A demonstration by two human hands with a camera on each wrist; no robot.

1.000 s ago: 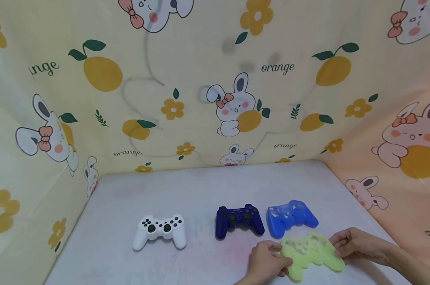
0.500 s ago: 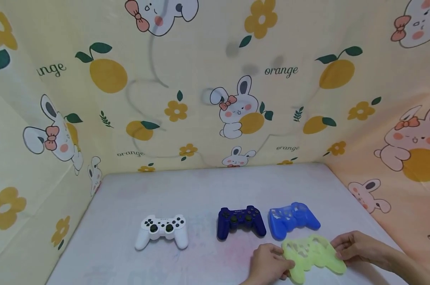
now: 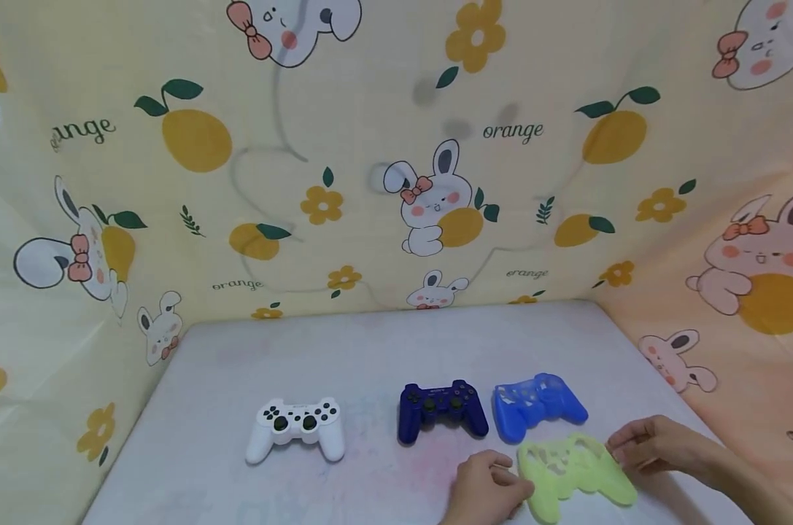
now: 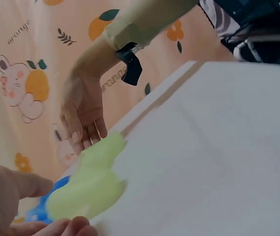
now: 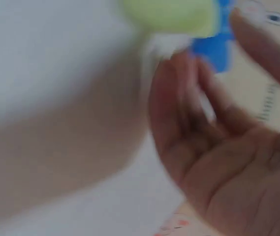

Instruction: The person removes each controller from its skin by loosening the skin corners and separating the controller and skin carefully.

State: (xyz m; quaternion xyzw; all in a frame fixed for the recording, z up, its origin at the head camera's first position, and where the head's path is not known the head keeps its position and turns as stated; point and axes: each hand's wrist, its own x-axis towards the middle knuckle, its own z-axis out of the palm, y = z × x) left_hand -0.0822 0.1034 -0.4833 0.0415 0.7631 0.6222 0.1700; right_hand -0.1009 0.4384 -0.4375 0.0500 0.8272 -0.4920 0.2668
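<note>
A pale green silicone controller cover [image 3: 570,474] with cut-out holes lies at the front right of the table. At its left grip is my left hand [image 3: 488,487], thumb and fingers parted; in the left wrist view the thumb [image 4: 34,186] stands off the cover. My right hand [image 3: 665,446] is beside the cover's right end, and in the right wrist view its thumb [image 5: 260,44] is spread away from the fingers. Just behind lies a blue silicone controller cover [image 3: 539,405]. Left of that sits a dark blue game controller [image 3: 442,410].
A white game controller [image 3: 296,429] rests on the left part of the white table [image 3: 370,343]. Printed cloth [image 3: 343,146] with rabbits and oranges hangs behind and at both sides of the table.
Both hands have loosened from the green cover: the left hand has shifted slightly left, and the right fingers have drawn up off its right end. The cover and controllers stay in place.
</note>
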